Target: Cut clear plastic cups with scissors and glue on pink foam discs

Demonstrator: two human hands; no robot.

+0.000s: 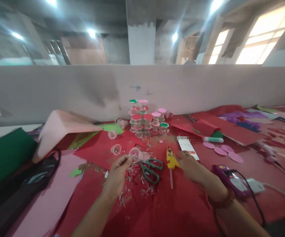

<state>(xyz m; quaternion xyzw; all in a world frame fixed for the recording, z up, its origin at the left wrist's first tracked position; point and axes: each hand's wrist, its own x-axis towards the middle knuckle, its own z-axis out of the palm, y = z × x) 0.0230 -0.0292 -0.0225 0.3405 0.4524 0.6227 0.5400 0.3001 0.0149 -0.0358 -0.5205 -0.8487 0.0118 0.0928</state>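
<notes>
Between the thumb and fingers of my left hand [116, 174] is a small clear plastic cup [134, 153], held just above the red table covering. My right hand [190, 166] is closed at the handle of a yellow hot glue gun [171, 159]. A clear glue stick [171, 179] sticks out of its near end. Dark-handled scissors [151, 174] lie between my hands, beside curled plastic trimmings [130, 176]. Another clear cup [116, 149] rests left of the held one. Behind stand stacked clear cups [146, 126], several topped with pink, red or green paper discs.
A phone [187, 148] lies beyond my right hand, with loose pink discs [220, 151] and a glue tube [213, 140] further right. A purple device [231, 181] with cables sits near my right forearm. Paper sheets, a black bag [36, 177] and a green board [9, 158] occupy the left.
</notes>
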